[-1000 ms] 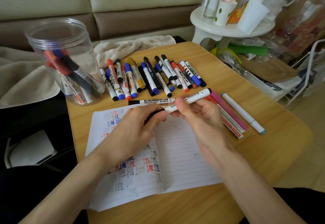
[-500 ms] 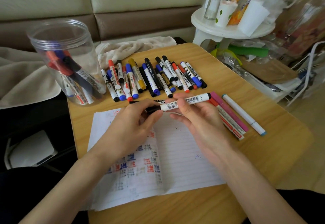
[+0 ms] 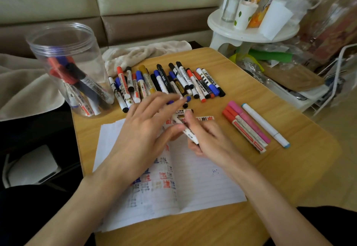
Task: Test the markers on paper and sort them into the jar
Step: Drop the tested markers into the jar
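Two hands of mine meet over the far edge of the lined paper (image 3: 202,184): my right hand (image 3: 209,141) has its fingers curled round a white marker (image 3: 186,130), held slanted just above the sheet, while my left hand (image 3: 146,129) lies beside it, fingers stretched out and slightly spread, blurred. Beyond them a row of markers (image 3: 166,83) lies on the wooden table (image 3: 289,168), and the clear jar (image 3: 67,68) stands at the far left corner with several markers inside.

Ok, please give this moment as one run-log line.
left hand: open, fingers spread over lined white paper sheet | right hand: grips white-barrelled marker | clear plastic jar: upright, markers inside
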The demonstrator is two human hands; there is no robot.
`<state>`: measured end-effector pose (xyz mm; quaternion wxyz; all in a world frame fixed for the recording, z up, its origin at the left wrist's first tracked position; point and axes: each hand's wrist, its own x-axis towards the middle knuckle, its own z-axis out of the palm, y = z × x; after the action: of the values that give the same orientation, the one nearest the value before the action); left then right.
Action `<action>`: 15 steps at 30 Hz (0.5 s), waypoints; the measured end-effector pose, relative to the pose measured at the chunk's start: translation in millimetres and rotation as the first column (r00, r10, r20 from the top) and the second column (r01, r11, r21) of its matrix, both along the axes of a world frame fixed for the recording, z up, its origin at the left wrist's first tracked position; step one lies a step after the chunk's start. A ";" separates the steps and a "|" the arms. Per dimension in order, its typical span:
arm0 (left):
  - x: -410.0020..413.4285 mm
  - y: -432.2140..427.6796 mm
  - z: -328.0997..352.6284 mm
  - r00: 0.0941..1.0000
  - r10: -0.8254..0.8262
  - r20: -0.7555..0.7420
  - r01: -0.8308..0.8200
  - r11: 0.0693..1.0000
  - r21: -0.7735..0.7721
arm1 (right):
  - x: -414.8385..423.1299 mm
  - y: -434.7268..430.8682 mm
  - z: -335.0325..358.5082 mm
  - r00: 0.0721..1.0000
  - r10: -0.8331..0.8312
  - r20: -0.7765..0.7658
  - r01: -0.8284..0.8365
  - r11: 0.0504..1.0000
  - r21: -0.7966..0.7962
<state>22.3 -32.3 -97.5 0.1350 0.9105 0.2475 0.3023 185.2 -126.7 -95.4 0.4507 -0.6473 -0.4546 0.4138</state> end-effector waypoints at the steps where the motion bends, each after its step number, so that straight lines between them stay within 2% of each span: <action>1: -1.2 1.5 -0.5 1.000 0.015 -0.008 -0.015 1.000 -0.002 | -0.7 0.2 0.7 1.000 -0.007 0.011 0.007 1.000 0.012; 3: -5.8 6.2 -0.6 0.999 0.039 0.025 -0.038 0.998 -0.056 | 2.0 -0.1 1.5 0.997 -0.072 -0.024 0.073 0.996 0.052; 6: -9.9 9.0 0.0 0.995 0.089 0.049 -0.081 0.987 -0.135 | 6.5 -2.3 1.1 0.971 -0.168 -0.172 0.189 0.975 0.114; 7: -9.2 7.3 0.0 0.993 0.103 0.049 -0.095 0.984 -0.148 | 5.5 -1.9 -1.4 0.970 -0.193 -0.151 0.212 0.969 0.126; 10: -5.9 1.7 -3.5 0.992 0.112 0.051 -0.105 0.988 -0.116 | -5.2 1.1 -8.6 0.963 -0.260 0.068 0.250 0.960 0.128; 13: -5.4 0.2 -3.4 0.997 0.081 -0.011 -0.081 0.997 0.019 | -4.6 3.7 -10.8 0.938 -0.338 0.076 0.321 0.930 0.181; 15: -2.8 -5.2 -3.0 0.997 0.016 -0.073 -0.011 0.998 0.065 | -3.6 5.6 -10.6 0.945 -0.317 0.080 0.291 0.928 0.234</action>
<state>19.5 -37.5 -100.6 0.0941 0.9233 0.2486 0.2774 181.5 -121.0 -106.0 0.5507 -0.6793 -0.4171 0.2477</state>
